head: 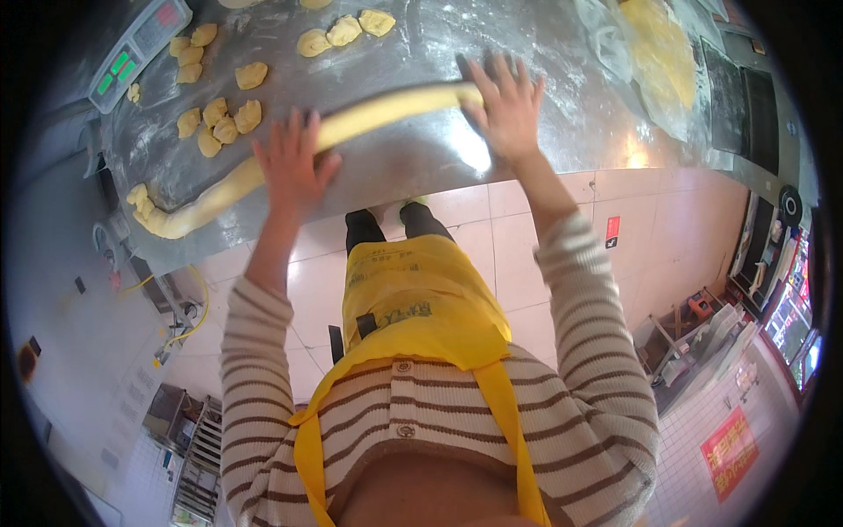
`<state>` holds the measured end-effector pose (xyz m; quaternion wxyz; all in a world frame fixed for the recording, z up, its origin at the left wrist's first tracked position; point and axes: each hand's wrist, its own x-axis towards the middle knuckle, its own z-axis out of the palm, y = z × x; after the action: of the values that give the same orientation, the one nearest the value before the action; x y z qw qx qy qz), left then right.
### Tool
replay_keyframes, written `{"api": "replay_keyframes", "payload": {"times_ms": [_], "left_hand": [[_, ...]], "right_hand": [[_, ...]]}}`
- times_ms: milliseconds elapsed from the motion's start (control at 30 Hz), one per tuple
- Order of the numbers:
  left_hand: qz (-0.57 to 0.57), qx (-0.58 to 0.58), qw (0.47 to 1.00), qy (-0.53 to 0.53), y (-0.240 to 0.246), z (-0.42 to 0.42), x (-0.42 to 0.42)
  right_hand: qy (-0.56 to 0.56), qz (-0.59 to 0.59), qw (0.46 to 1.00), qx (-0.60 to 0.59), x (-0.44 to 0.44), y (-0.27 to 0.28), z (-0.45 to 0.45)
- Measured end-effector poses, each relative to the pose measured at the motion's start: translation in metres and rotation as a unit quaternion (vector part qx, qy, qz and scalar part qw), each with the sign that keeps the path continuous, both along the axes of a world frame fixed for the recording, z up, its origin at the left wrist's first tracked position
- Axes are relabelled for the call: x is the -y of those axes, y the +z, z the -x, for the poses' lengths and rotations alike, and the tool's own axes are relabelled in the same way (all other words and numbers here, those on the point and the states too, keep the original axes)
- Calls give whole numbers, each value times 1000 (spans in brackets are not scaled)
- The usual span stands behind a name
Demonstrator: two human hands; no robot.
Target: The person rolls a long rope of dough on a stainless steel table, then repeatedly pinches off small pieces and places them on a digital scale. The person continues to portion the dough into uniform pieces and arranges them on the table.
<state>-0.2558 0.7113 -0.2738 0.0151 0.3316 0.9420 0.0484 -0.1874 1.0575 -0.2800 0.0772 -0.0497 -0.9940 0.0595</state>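
A long rope of pale yellow dough [395,110] stretches across the floured metal worktable [408,165]. My left hand [294,165] lies flat over its middle stretch, fingers spread and slightly blurred. At the rope's right end rests my right hand [506,109], palm down with the fingers apart; it hides part of that tip. The rope's left end bends and looks lumpy, with small dough bits [138,194] against it. Beyond my left hand sit a cluster of dough pieces [225,130] and a single dough piece [251,76].
A digital scale [122,69] with lit green displays stands at the far left. More dough pieces lie beside it [190,55] and in a row at the back [344,30]. Clear plastic covers a large yellow dough mass [658,53] at the right. The table's front edge runs before my legs.
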Motion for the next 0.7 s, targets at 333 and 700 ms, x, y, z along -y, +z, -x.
{"api": "replay_keyframes", "payload": {"times_ms": [333,700], "left_hand": [[-92,22,995,13,1,-34,-129],[14,118,990,-73,29,-85,-73]], "right_hand": [[18,42,995,93,61,12,5],[52,79,992,83,18,28,-80]]}}
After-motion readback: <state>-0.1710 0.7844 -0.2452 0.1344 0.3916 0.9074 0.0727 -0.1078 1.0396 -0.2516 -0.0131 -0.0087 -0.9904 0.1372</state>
